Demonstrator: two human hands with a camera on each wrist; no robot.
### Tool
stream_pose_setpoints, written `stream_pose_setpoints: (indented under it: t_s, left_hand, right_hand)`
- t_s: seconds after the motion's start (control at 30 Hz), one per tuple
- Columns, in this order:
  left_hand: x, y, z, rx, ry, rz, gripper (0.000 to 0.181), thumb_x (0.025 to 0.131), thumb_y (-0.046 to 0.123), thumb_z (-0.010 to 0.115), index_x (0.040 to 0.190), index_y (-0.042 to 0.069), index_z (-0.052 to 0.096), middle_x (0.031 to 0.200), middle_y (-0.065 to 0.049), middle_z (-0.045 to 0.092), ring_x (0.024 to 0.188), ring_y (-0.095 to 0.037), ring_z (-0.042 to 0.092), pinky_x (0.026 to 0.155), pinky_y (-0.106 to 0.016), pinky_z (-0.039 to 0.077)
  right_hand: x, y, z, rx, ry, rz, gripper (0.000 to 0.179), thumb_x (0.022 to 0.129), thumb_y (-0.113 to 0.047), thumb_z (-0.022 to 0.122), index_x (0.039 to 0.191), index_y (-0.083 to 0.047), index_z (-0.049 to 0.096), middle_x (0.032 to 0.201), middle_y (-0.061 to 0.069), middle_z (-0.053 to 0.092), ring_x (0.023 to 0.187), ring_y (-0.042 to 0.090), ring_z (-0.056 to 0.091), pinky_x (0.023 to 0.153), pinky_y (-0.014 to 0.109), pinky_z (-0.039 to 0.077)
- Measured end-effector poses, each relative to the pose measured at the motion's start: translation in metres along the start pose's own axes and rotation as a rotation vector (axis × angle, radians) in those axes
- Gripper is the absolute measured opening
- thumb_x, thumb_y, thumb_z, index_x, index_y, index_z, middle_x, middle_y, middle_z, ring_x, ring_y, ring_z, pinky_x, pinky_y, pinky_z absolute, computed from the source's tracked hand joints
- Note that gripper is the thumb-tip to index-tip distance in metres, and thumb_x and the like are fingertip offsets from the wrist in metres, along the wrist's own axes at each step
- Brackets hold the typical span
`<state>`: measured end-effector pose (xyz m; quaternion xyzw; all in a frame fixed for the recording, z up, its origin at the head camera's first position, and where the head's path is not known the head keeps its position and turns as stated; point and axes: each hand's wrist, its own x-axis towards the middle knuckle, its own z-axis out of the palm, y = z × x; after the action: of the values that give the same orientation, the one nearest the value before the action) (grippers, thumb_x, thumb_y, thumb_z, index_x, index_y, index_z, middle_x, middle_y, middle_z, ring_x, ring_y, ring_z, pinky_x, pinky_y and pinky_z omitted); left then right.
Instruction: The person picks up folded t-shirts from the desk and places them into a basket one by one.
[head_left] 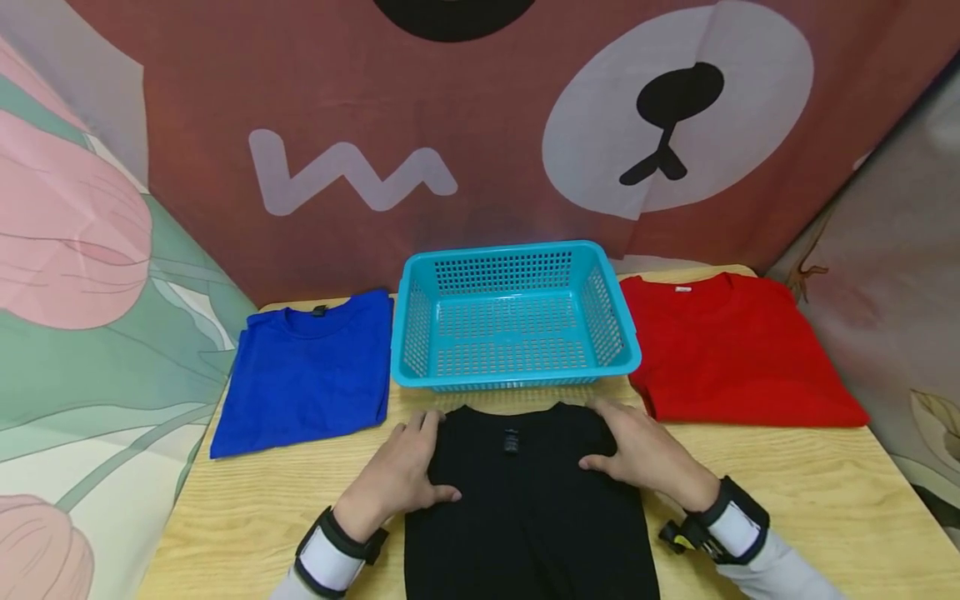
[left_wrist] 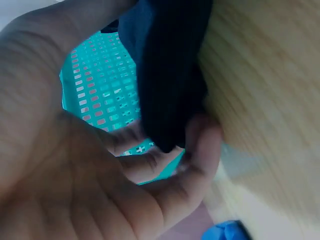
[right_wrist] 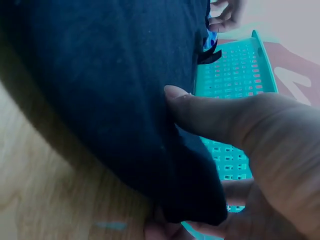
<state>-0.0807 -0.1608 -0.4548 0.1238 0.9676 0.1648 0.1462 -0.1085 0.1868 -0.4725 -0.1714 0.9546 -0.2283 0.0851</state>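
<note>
A folded black T-shirt [head_left: 525, 500] lies flat on the table, its neckline and label toward the basket. My left hand [head_left: 401, 467] grips its upper left side, thumb on top. In the left wrist view, the fingers [left_wrist: 185, 192] curl round the dark cloth's edge. At the upper right side, my right hand [head_left: 648, 450] holds the shirt the same way. The right wrist view has the thumb [right_wrist: 210, 112] pressing on the cloth, with the other fingers partly hidden beneath its edge. Just beyond the shirt stands a blue plastic basket [head_left: 517, 379] with nothing in it.
A folded blue T-shirt [head_left: 311, 379] lies left of the basket. To its right is a folded red T-shirt [head_left: 738, 358], its edge against the basket. Behind the wooden table [head_left: 225, 517] hangs a brown printed cloth [head_left: 495, 108], with patterned cloths on both sides.
</note>
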Motion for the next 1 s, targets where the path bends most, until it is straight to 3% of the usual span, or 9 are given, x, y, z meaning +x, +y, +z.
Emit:
stream_pose_setpoints:
  t_s: [0.17, 0.43, 0.67, 0.83, 0.9, 1.0]
  left_hand:
    - [0.000, -0.002, 0.002, -0.143, -0.044, -0.010, 0.097, 0.064, 0.043, 0.093, 0.135, 0.011, 0.035, 0.119, -0.010, 0.057, 0.105, -0.023, 0.061, 0.087, -0.042, 0.053]
    - [-0.002, -0.001, 0.005, -0.315, -0.073, -0.074, 0.094, 0.065, 0.030, 0.093, 0.130, 0.010, 0.029, 0.111, -0.015, 0.062, 0.106, -0.027, 0.061, 0.086, -0.044, 0.051]
    - [-0.011, -0.006, 0.000, -0.457, -0.101, -0.087, 0.096, 0.066, 0.032, 0.093, 0.133, 0.011, 0.028, 0.123, -0.017, 0.060, 0.112, -0.032, 0.060, 0.090, -0.048, 0.050]
    - [-0.016, -0.012, -0.004, -0.592, -0.138, -0.077, 0.101, 0.066, 0.037, 0.092, 0.136, 0.011, 0.023, 0.137, -0.018, 0.054, 0.115, -0.030, 0.059, 0.092, -0.046, 0.048]
    - [-0.017, -0.014, -0.005, -0.635, -0.149, -0.082, 0.104, 0.067, 0.038, 0.091, 0.137, 0.010, 0.020, 0.134, -0.015, 0.053, 0.102, -0.025, 0.060, 0.084, -0.041, 0.048]
    - [-0.020, -0.017, -0.008, -0.664, -0.173, -0.085, 0.103, 0.069, 0.036, 0.091, 0.137, 0.010, 0.018, 0.122, -0.013, 0.049, 0.078, -0.019, 0.054, 0.068, -0.031, 0.045]
  right_hand:
    - [-0.001, 0.002, -0.001, 0.067, -0.036, 0.017, 0.079, 0.073, -0.031, 0.088, 0.138, -0.008, 0.050, 0.134, 0.012, 0.061, 0.117, 0.030, 0.061, 0.096, 0.052, 0.052]
    - [-0.006, 0.007, -0.006, 0.177, -0.057, 0.029, 0.079, 0.072, -0.026, 0.089, 0.140, -0.012, 0.050, 0.137, 0.014, 0.057, 0.118, 0.033, 0.058, 0.094, 0.054, 0.052]
    - [-0.010, 0.014, -0.007, 0.288, -0.093, 0.145, 0.084, 0.071, -0.037, 0.089, 0.138, -0.006, 0.049, 0.122, 0.010, 0.066, 0.103, 0.023, 0.064, 0.084, 0.042, 0.055]
    - [-0.016, 0.023, -0.007, 0.525, -0.129, 0.188, 0.068, 0.075, -0.032, 0.087, 0.127, 0.000, 0.058, 0.109, 0.010, 0.071, 0.092, 0.020, 0.067, 0.076, 0.034, 0.056]
    - [-0.017, 0.027, -0.007, 0.602, -0.148, 0.195, 0.056, 0.077, -0.029, 0.085, 0.121, -0.003, 0.062, 0.103, 0.008, 0.072, 0.088, 0.019, 0.067, 0.073, 0.032, 0.055]
    - [-0.018, 0.031, -0.005, 0.618, -0.160, 0.188, 0.049, 0.079, -0.031, 0.084, 0.116, -0.005, 0.065, 0.097, 0.006, 0.072, 0.085, 0.019, 0.065, 0.072, 0.030, 0.053]
